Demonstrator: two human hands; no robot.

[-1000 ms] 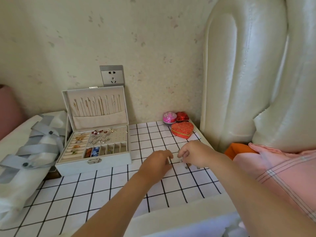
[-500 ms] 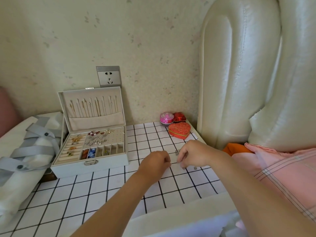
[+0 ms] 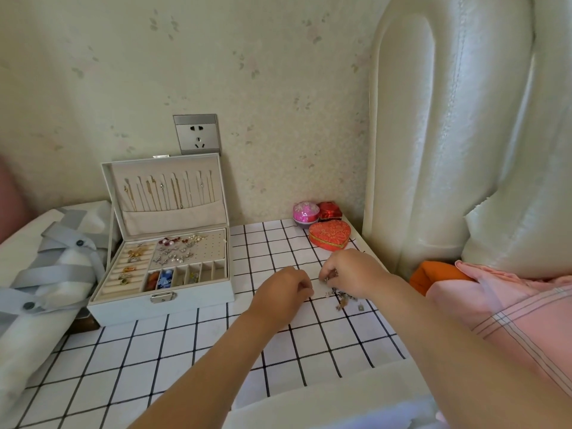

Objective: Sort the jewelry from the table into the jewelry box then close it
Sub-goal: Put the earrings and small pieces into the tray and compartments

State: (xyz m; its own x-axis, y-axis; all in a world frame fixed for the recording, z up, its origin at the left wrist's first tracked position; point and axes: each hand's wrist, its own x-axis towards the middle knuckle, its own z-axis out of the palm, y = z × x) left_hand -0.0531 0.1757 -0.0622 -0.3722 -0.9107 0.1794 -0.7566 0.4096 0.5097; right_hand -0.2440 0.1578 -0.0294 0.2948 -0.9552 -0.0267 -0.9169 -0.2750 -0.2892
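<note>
Status from where I stand, with the table (image 3: 185, 351) as the dial, 12 at the wall:

- Jewelry box (image 3: 139, 308) sits at 9 o'clock, lid (image 3: 167, 218) up and standing against the wall. Chains hang inside the lid. In the tray, the ring rolls and the stud panel are partly filled, and the front row of small compartments is mostly bare.
- Loose jewelry pile (image 3: 340, 300) lies at 3 o'clock, near the right edge. It is a small scatter of silvery and brownish bits, well apart from the box.
- Right hand (image 3: 353, 270) is over the pile, palm down. Thumb and fingertips are pinched on a small silvery piece (image 3: 328, 276) just above the cloth. Probably an earring or charm; too small to call.
- Left hand (image 3: 283, 294) is just beside it, on the 9 o'clock side, with fingers curled under. Can't tell whether it holds anything.
- Heart tin (image 3: 329, 235), round pink tin (image 3: 305, 212) and a small red box (image 3: 330, 210) sit at 1 o'clock, clear of the work.

Handling, my read:
- The pieces are near weightless, hard, slick and snag-prone. Posts and hooks will tangle with their neighbours in that pile.
- Take one piece at a time with a fingertip pinch on the body, not the post. Lift straight up so nothing drags along.
- Anything dropped on the cloth could bounce or roll off that right edge.
- Lots remains: the pile to clear, then the lid to close.
</note>
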